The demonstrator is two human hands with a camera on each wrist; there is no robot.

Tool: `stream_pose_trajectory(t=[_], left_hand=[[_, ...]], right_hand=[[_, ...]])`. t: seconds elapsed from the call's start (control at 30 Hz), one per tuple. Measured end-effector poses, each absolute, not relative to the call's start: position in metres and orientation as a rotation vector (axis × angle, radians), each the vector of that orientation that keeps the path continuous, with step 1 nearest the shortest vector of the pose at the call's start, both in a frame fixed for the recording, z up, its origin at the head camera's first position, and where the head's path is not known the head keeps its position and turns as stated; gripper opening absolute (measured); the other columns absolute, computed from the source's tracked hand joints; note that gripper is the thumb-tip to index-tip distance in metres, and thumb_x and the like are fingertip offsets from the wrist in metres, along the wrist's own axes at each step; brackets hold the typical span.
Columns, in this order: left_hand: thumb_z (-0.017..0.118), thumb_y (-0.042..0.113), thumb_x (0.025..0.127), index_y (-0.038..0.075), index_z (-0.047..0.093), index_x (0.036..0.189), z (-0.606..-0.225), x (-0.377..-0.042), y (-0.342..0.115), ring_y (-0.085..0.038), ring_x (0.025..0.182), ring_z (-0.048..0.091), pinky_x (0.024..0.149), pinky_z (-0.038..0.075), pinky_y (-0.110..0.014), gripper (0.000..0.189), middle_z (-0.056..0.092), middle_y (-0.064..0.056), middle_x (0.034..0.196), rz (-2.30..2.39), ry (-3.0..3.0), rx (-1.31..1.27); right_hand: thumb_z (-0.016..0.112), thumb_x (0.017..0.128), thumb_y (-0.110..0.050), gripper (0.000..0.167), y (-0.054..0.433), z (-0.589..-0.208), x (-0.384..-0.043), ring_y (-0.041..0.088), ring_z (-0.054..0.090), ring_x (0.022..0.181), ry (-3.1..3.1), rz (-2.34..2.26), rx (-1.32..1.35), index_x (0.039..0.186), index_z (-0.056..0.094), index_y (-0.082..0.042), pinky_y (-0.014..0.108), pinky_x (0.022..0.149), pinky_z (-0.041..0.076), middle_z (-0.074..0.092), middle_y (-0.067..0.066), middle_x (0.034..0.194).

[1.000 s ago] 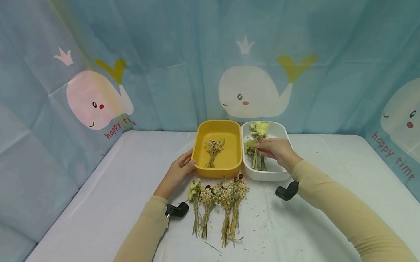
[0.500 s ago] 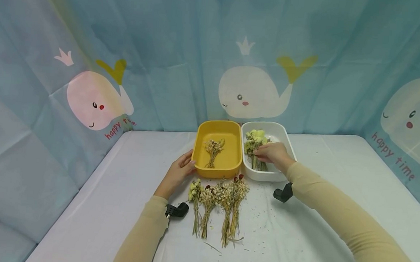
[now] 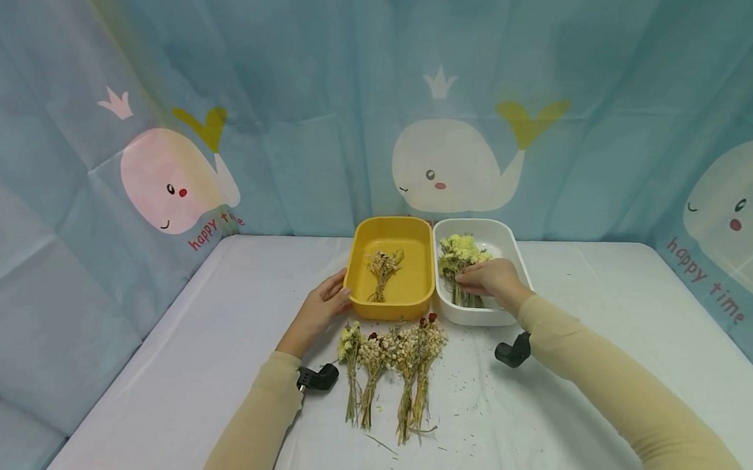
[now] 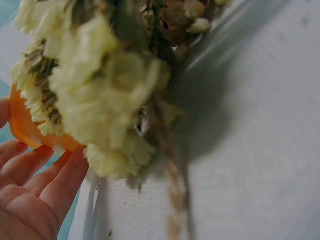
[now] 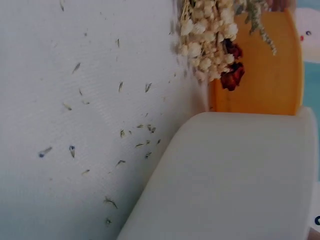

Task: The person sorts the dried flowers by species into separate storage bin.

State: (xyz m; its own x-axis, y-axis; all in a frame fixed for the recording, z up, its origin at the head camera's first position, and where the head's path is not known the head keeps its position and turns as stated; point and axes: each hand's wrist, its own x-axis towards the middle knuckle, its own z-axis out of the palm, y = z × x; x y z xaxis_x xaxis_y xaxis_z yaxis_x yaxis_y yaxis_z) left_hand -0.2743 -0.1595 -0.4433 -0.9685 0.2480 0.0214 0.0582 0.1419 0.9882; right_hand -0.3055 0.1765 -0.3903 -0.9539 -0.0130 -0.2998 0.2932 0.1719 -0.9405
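Inside the white tray (image 3: 506, 236), my right hand (image 3: 492, 276) pinches the stems of a bunch of yellow dried flowers (image 3: 463, 247). Other stems lie beneath it, partly hidden by the hand. My left hand (image 3: 320, 307) rests against the left side of the yellow tray (image 3: 413, 266), and its fingers reach the orange-looking tray wall (image 4: 32, 132) in the left wrist view. A small dried bunch (image 3: 384, 264) lies in the yellow tray. The right wrist view mostly shows the white tray's outer wall (image 5: 235, 170); the right hand's fingers are out of sight there.
In front of the trays lie several dried bunches: a yellow one (image 3: 350, 345) at the left, then cream ones (image 3: 407, 348) with dark red blooms. Small plant bits and a loose stem (image 3: 381, 444) are scattered over the white cloth. A blue whale-print curtain (image 3: 319, 116) hangs behind.
My right hand has lowered the yellow flower bunch into the white tray, then shifted slightly right with it. The left hand has stayed against the yellow tray.
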Motion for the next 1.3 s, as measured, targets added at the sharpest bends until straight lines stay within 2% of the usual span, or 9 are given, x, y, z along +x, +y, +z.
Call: stream_pose_trajectory(t=[0.2,0.37,0.53,0.73,0.87,1.07,1.3], left_hand=[[0.049,0.017,0.106,0.010,0.024,0.159,-0.443,-0.274,-0.159,-0.034,0.143,0.042,0.113,0.047,-0.044,0.059,0.032,-0.016,0.161,1.946,2.260,0.299],[0.049,0.017,0.106,0.010,0.024,0.159,-0.444,-0.274,-0.159,-0.034,0.143,0.042,0.113,0.047,-0.043,0.059,0.032,-0.016,0.161,1.947,2.264,0.280],[0.049,0.017,0.106,0.010,0.025,0.159,-0.444,-0.275,-0.159,-0.035,0.142,0.043,0.112,0.048,-0.043,0.059,0.033,-0.017,0.161,1.950,2.274,0.271],[0.049,0.016,0.106,0.010,0.025,0.159,-0.444,-0.275,-0.158,-0.034,0.142,0.043,0.113,0.047,-0.042,0.058,0.033,-0.017,0.161,1.953,2.271,0.274],[0.049,0.018,0.106,0.010,0.025,0.159,-0.444,-0.275,-0.159,-0.034,0.142,0.043,0.113,0.047,-0.044,0.059,0.033,-0.016,0.161,1.949,2.272,0.287],[0.049,0.018,0.106,0.010,0.025,0.159,-0.443,-0.274,-0.159,-0.034,0.142,0.044,0.113,0.048,-0.043,0.059,0.034,-0.016,0.161,1.947,2.277,0.282],[0.050,0.019,0.106,0.010,0.025,0.159,-0.443,-0.274,-0.159,-0.035,0.142,0.043,0.113,0.047,-0.044,0.059,0.034,-0.017,0.160,1.937,2.290,0.284]], right_hand=[[0.066,0.094,-0.006,0.044,0.187,-0.379,-0.291,0.002,0.071,0.075,2.275,-1.811,0.066,0.130,0.055,0.017,0.031,0.092,0.060,0.078,0.001,0.092],[0.067,0.095,-0.012,0.046,0.189,-0.367,-0.271,0.003,0.073,0.082,2.279,-1.785,-0.007,0.132,0.056,0.014,0.029,0.092,0.060,0.077,-0.003,0.093],[0.071,0.093,-0.017,0.051,0.185,-0.358,-0.246,0.005,0.074,0.089,2.251,-1.768,-0.054,0.134,0.057,0.011,0.027,0.092,0.060,0.077,-0.002,0.098],[0.073,0.090,-0.014,0.050,0.174,-0.356,-0.220,0.007,0.074,0.087,2.184,-1.805,-0.101,0.130,0.058,0.013,0.030,0.090,0.062,0.078,-0.001,0.094],[0.072,0.090,-0.012,0.048,0.167,-0.365,-0.210,0.012,0.075,0.089,2.124,-1.810,-0.117,0.128,0.059,0.015,0.033,0.089,0.062,0.078,0.004,0.094],[0.068,0.092,-0.006,0.043,0.156,-0.380,-0.198,0.012,0.075,0.085,2.030,-1.828,-0.119,0.126,0.058,0.018,0.034,0.086,0.064,0.078,0.011,0.099],[0.074,0.088,-0.008,0.040,0.148,-0.391,-0.190,0.014,0.075,0.086,2.028,-1.788,-0.110,0.119,0.064,0.015,0.035,0.084,0.064,0.077,0.012,0.100]])
